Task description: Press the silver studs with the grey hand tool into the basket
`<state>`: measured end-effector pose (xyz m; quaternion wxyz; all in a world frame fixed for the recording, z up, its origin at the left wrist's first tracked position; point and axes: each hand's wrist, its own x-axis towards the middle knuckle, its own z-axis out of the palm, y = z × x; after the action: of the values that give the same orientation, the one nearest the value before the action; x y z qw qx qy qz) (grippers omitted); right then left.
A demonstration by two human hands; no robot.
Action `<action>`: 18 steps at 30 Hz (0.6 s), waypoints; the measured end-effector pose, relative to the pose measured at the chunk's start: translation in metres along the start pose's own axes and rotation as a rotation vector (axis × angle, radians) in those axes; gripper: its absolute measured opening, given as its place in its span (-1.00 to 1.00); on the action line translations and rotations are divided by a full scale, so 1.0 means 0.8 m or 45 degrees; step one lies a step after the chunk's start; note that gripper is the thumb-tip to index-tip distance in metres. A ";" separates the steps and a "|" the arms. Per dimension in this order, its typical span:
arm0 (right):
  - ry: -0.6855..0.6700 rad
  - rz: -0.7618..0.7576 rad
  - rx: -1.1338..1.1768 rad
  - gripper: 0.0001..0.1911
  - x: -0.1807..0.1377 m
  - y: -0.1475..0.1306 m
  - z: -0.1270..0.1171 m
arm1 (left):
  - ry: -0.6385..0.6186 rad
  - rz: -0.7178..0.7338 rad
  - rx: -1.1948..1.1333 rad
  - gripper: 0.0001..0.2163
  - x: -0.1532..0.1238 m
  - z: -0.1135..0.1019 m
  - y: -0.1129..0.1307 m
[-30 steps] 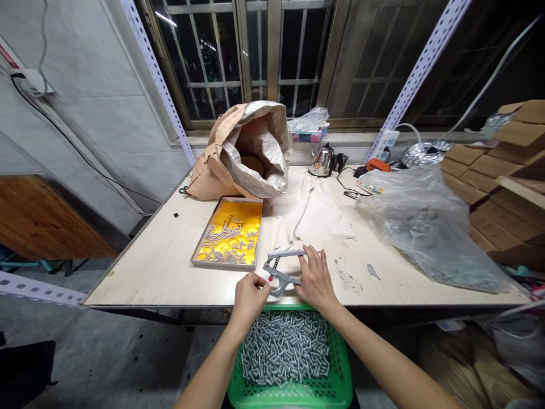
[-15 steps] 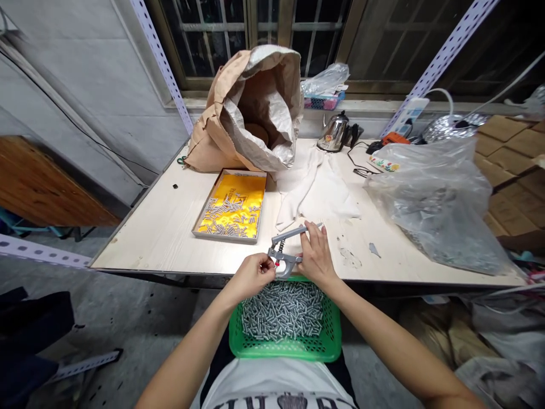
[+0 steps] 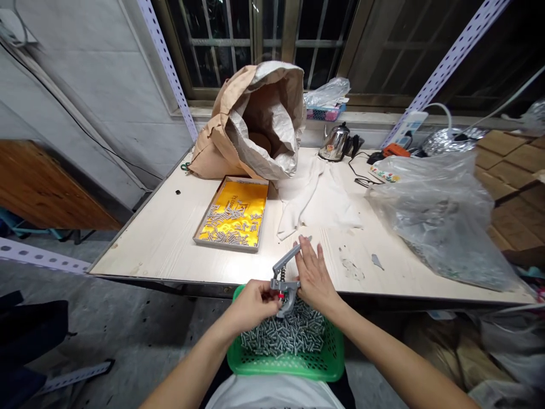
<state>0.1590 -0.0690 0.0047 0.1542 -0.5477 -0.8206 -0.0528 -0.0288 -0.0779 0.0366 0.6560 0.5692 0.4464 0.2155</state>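
Press pliers (image 3: 286,278), grey, held over green basket (image 3: 281,366) of small metal pieces, at table (image 3: 170,244) edge. Right hand (image 3: 313,278) grips the spread handles; left hand (image 3: 255,304) pinches at the head. Judged step: loading. A squeeze calls for a squarely seated piece.

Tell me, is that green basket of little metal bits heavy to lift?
Probably heavy for its size: the green basket is heaped with metal pieces. Its thin perforated plastic walls may flex. Tipped, the small cylindrical pieces would likely roll and spill.
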 end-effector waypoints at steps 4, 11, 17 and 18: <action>0.023 0.088 -0.136 -0.23 -0.002 0.003 0.006 | 0.436 0.031 0.555 -0.94 0.004 0.007 -0.005; 0.015 0.254 -0.208 -0.31 0.000 0.008 0.013 | 0.697 0.102 1.170 -0.86 0.008 0.004 -0.001; 0.002 0.290 -0.147 -0.33 -0.006 0.035 0.021 | 0.140 0.095 1.150 -0.86 -0.021 0.005 0.004; 0.027 0.295 -0.129 -0.35 -0.008 0.040 0.025 | 0.034 0.123 1.128 -0.86 -0.025 0.005 0.004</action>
<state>0.1864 -0.0572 -0.0187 0.1402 -0.6452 -0.7466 -0.0817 -0.0348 -0.0957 0.0460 0.3321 0.8128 0.4768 0.0412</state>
